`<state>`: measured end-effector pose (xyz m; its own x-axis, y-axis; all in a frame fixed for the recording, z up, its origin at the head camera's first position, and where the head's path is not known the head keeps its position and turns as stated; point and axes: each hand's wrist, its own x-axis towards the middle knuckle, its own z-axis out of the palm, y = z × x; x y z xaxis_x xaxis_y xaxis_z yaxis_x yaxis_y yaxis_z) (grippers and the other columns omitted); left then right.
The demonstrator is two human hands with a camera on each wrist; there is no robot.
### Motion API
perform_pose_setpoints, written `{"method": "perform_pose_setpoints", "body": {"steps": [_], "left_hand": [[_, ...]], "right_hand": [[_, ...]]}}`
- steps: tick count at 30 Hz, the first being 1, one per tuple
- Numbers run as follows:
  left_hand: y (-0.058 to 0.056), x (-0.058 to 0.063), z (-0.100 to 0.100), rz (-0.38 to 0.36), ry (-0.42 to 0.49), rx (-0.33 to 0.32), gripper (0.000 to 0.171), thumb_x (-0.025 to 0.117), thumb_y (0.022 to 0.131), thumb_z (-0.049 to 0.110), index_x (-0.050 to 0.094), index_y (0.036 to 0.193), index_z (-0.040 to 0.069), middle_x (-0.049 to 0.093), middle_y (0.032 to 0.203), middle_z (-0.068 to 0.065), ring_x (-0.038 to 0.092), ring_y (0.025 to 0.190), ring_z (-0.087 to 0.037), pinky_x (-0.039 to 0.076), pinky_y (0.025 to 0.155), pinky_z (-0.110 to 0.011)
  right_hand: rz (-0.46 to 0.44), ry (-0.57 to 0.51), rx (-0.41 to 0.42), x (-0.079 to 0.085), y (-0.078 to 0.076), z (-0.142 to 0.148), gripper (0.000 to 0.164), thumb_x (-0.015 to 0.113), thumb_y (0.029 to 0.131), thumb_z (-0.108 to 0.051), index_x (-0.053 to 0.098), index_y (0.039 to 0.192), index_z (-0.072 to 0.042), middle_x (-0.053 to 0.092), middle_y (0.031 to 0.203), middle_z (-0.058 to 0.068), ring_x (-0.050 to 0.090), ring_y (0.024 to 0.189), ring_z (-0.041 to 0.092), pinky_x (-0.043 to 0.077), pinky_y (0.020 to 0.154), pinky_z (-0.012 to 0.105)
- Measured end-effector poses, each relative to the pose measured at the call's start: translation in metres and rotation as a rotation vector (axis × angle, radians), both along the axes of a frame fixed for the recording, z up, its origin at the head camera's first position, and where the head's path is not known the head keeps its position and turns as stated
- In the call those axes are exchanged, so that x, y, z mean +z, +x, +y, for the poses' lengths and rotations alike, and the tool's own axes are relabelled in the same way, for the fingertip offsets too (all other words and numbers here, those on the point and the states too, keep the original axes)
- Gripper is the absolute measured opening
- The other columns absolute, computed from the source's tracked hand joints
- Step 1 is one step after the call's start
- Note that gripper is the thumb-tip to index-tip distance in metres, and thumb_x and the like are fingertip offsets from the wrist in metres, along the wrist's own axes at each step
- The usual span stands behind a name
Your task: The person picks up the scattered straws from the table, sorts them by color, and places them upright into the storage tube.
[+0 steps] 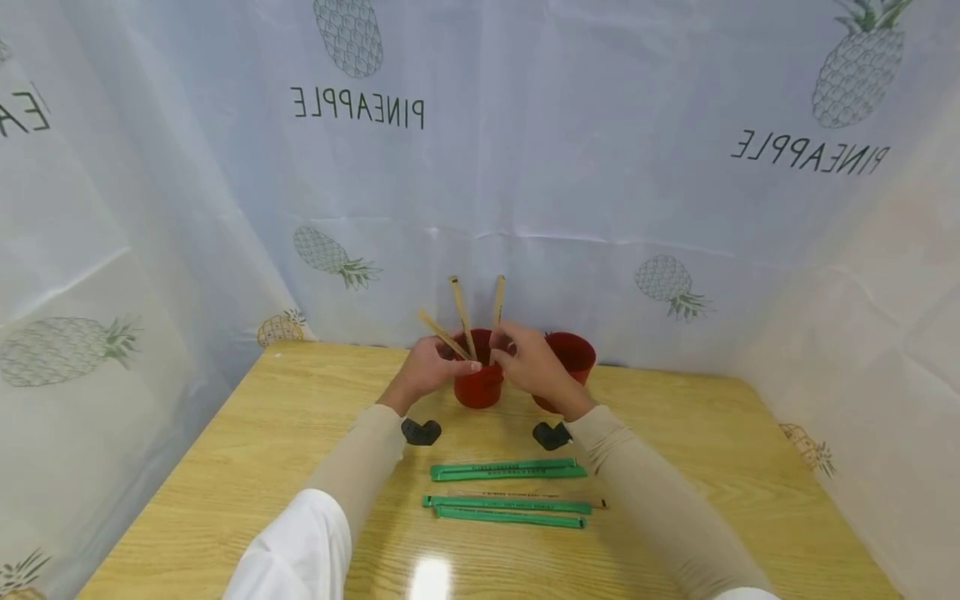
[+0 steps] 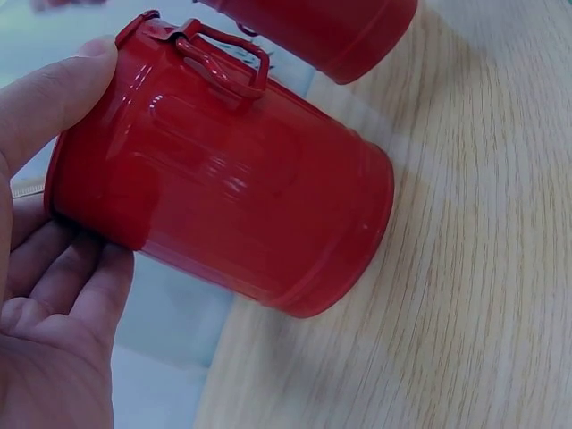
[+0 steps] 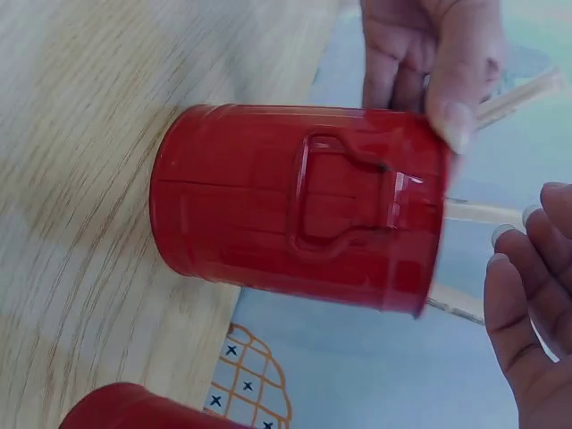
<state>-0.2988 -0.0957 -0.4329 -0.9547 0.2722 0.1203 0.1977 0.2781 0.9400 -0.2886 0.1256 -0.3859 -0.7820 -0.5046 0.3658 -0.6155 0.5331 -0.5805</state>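
Note:
A small red metal bucket with a wire side handle stands on the wooden table. My left hand grips its rim, thumb on the near side and fingers behind. Several thin tan sticks rise out of the bucket and lean different ways. Over the right side of the opening is my right hand; in the right wrist view its fingers are loosely bent beside the sticks, with nothing seen between them. The lower ends of the sticks are hidden inside the bucket.
A second red bucket stands just to the right, partly behind my right wrist. Several flat green printed strips and a tan stick lie across the table in front. A pineapple-print curtain hangs behind the table.

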Motion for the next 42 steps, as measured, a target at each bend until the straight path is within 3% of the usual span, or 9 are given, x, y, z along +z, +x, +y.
{"method": "perform_pose_setpoints", "body": {"steps": [7, 16, 23, 29, 35, 42], "left_hand": [[-0.001, 0.000, 0.002, -0.011, -0.033, 0.013, 0.078, 0.085, 0.088, 0.033, 0.051, 0.155, 0.010, 0.067, 0.143, -0.011, 0.064, 0.133, -0.031, 0.052, 0.113, -0.048], [-0.005, 0.001, 0.002, -0.010, -0.012, -0.005, 0.077, 0.085, 0.088, 0.031, 0.052, 0.154, 0.010, 0.069, 0.139, -0.011, 0.067, 0.128, -0.030, 0.055, 0.109, -0.047], [-0.002, 0.001, 0.001, -0.028, -0.005, -0.011, 0.077, 0.084, 0.089, 0.030, 0.050, 0.155, 0.011, 0.067, 0.143, -0.012, 0.064, 0.133, -0.033, 0.053, 0.112, -0.048], [-0.002, 0.000, 0.002, -0.019, 0.006, -0.012, 0.078, 0.085, 0.088, 0.029, 0.050, 0.155, 0.009, 0.067, 0.143, -0.015, 0.064, 0.131, -0.035, 0.053, 0.111, -0.049], [-0.002, -0.001, 0.001, -0.013, 0.001, -0.011, 0.077, 0.085, 0.088, 0.029, 0.051, 0.155, 0.009, 0.067, 0.142, -0.014, 0.066, 0.128, -0.033, 0.056, 0.108, -0.048], [-0.003, -0.001, 0.002, -0.014, -0.016, 0.004, 0.076, 0.085, 0.088, 0.030, 0.052, 0.154, 0.010, 0.069, 0.140, -0.012, 0.068, 0.127, -0.031, 0.056, 0.108, -0.047]], "right_hand": [[0.046, -0.082, 0.025, 0.006, 0.025, 0.025, 0.006, 0.070, 0.097, -0.001, 0.066, 0.101, -0.004, 0.071, 0.098, 0.009, 0.067, 0.090, 0.020, 0.060, 0.079, 0.033], [-0.074, -0.125, 0.029, -0.002, 0.059, 0.052, 0.009, 0.072, 0.096, -0.002, 0.068, 0.103, -0.004, 0.070, 0.095, 0.006, 0.065, 0.084, 0.013, 0.058, 0.076, 0.024], [-0.155, -0.128, 0.065, -0.029, 0.084, 0.073, 0.007, 0.071, 0.096, -0.001, 0.068, 0.100, -0.006, 0.069, 0.093, 0.005, 0.063, 0.083, 0.009, 0.059, 0.077, 0.024], [-0.245, -0.047, 0.074, -0.055, 0.106, 0.093, 0.008, 0.073, 0.094, 0.001, 0.070, 0.093, -0.007, 0.070, 0.089, 0.002, 0.062, 0.080, 0.005, 0.057, 0.072, 0.024], [-0.373, -0.038, 0.049, -0.072, 0.111, 0.110, 0.013, 0.073, 0.090, 0.006, 0.071, 0.090, -0.007, 0.070, 0.087, 0.005, 0.058, 0.076, 0.004, 0.054, 0.069, 0.022], [-0.407, 0.043, 0.033, -0.085, 0.117, 0.117, 0.017, 0.074, 0.087, 0.007, 0.070, 0.086, -0.010, 0.068, 0.080, 0.001, 0.056, 0.071, 0.002, 0.051, 0.063, 0.021]]}}
